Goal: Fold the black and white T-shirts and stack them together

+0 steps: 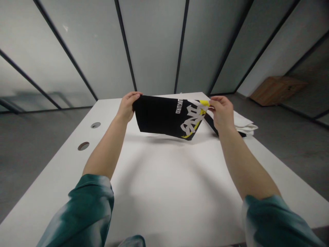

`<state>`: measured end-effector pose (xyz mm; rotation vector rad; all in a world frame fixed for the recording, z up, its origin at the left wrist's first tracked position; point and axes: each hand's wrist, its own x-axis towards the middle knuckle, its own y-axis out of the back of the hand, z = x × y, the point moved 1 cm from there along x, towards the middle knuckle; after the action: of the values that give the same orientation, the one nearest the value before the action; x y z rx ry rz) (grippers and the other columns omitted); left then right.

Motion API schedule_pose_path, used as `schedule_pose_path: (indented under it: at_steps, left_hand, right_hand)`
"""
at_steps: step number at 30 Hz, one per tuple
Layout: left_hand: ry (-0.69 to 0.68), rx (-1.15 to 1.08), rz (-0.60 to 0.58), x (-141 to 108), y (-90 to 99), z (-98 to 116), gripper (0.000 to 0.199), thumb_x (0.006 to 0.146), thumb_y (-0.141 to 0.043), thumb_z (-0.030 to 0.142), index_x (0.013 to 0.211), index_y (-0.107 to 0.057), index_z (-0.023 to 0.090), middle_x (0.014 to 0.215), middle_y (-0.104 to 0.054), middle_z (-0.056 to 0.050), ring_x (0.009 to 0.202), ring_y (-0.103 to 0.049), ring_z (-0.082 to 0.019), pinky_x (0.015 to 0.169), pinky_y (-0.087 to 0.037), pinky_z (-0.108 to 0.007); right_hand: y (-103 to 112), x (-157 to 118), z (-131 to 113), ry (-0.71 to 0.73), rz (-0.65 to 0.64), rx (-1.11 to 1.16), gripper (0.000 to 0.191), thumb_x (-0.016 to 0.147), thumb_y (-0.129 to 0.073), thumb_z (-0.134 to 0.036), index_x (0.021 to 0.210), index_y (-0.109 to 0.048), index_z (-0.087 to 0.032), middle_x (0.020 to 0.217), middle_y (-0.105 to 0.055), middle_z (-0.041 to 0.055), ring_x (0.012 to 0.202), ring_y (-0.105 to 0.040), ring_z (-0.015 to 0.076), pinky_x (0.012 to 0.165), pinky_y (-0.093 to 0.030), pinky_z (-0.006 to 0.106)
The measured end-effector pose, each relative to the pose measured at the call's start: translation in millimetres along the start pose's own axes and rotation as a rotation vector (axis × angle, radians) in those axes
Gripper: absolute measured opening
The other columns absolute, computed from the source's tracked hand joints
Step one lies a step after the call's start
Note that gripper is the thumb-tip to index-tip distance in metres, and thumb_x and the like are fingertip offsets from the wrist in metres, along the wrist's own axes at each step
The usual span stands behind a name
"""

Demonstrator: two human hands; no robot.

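A folded black garment [159,115] with white lettering and yellow print on its right part hangs stretched between my hands, just above the white table [159,185]. My left hand [128,104] pinches its upper left corner. At the upper right corner, on the yellow print, my right hand [221,111] has its fingers closed. The garment's lower edge slants down to the right, and its back side is hidden. Partly behind my right hand and wrist lies a pile of folded white and black cloth [243,121] on the table.
Two round holes, one with a grey cover [96,125] and one bare hole [83,146], are in the table's left side. Frosted glass panels [154,44] with dark frames stand beyond the far edge. A brown wooden box [276,90] sits on the grey floor at the right.
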<state>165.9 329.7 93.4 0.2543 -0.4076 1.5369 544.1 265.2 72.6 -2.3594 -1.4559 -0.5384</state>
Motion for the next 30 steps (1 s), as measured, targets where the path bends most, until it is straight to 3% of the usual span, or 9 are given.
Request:
schedule_pose_path:
  at_steps: [7,11,14,16,19,22,25,30]
  left_hand:
    - [0.087,0.147,0.021,29.6,0.5,-22.5,0.028,0.074,-0.064,0.044,0.085,-0.065,0.018,0.085,-0.066,-0.005,0.084,-0.064,-0.021,0.073,-0.050,-0.032]
    - [-0.049,0.204,0.036,23.3,5.2,-14.0,0.032,0.076,-0.064,0.046,0.093,-0.064,0.019,0.090,-0.067,-0.004,0.091,-0.063,-0.020,0.081,-0.048,-0.033]
    - [-0.114,0.290,-0.012,-13.2,22.5,-2.9,0.037,0.075,-0.065,0.046,0.100,-0.062,0.020,0.088,-0.068,-0.003,0.088,-0.064,-0.020,0.080,-0.048,-0.033]
    - [-0.021,0.410,-0.072,-51.0,42.2,-6.5,0.042,0.076,-0.064,0.049,0.106,-0.061,0.020,0.085,-0.070,-0.004,0.083,-0.064,-0.021,0.075,-0.049,-0.033]
    - [0.226,0.689,-0.044,-110.9,78.1,-32.9,0.043,0.078,-0.061,0.052,0.107,-0.060,0.021,0.088,-0.073,-0.006,0.078,-0.065,-0.022,0.071,-0.050,-0.034]
    - [0.311,0.856,0.002,-153.3,100.1,-65.2,0.037,0.077,-0.057,0.050,0.100,-0.060,0.021,0.095,-0.073,-0.008,0.089,-0.068,-0.025,0.079,-0.052,-0.036]
    - [0.315,0.950,-0.093,-173.0,91.4,-81.0,0.042,0.080,-0.052,0.051,0.107,-0.061,0.020,0.108,-0.070,-0.011,0.096,-0.067,-0.026,0.082,-0.053,-0.039]
    - [0.110,1.128,-0.432,-184.7,34.7,-74.8,0.067,0.076,-0.065,0.056,0.133,-0.054,0.022,0.135,-0.057,-0.013,0.121,-0.056,-0.031,0.101,-0.046,-0.044]
  right_hand:
    - [-38.8,38.0,22.8,-0.110,-0.045,-0.166,0.012,0.073,-0.063,-0.020,0.083,-0.057,-0.022,0.075,-0.057,-0.0024,0.074,-0.055,0.0160,0.066,-0.048,0.031]
    - [-44.1,35.8,19.2,-0.011,-0.048,-0.189,0.013,0.075,-0.061,-0.023,0.088,-0.058,-0.022,0.074,-0.057,-0.0016,0.074,-0.056,0.0171,0.067,-0.048,0.031]
    - [-27.1,3.4,15.4,0.062,-0.110,-0.225,0.017,0.078,-0.061,-0.030,0.093,-0.059,-0.022,0.075,-0.061,0.0000,0.074,-0.059,0.0183,0.068,-0.048,0.032]
    - [-8.1,-30.1,19.8,0.092,-0.151,-0.295,0.023,0.079,-0.062,-0.037,0.095,-0.061,-0.022,0.083,-0.066,0.0030,0.080,-0.062,0.0204,0.071,-0.049,0.033]
    - [21.9,-77.1,39.0,0.075,-0.143,-0.477,0.029,0.081,-0.060,-0.045,0.096,-0.063,-0.021,0.093,-0.070,0.0079,0.089,-0.064,0.0243,0.076,-0.050,0.037]
    - [39.4,-99.7,64.5,0.049,-0.161,-0.588,0.029,0.080,-0.055,-0.046,0.090,-0.065,-0.020,0.094,-0.072,0.0108,0.092,-0.064,0.0269,0.079,-0.050,0.040]
    - [37.9,-100.4,86.3,-0.028,-0.230,-0.681,0.033,0.081,-0.052,-0.043,0.096,-0.067,-0.018,0.098,-0.072,0.0132,0.093,-0.065,0.0279,0.077,-0.050,0.040]
    - [8.8,-105.4,101.4,-0.096,-0.490,-0.944,0.044,0.086,-0.052,-0.039,0.121,-0.065,-0.016,0.123,-0.067,0.0154,0.110,-0.061,0.0299,0.093,-0.046,0.043]
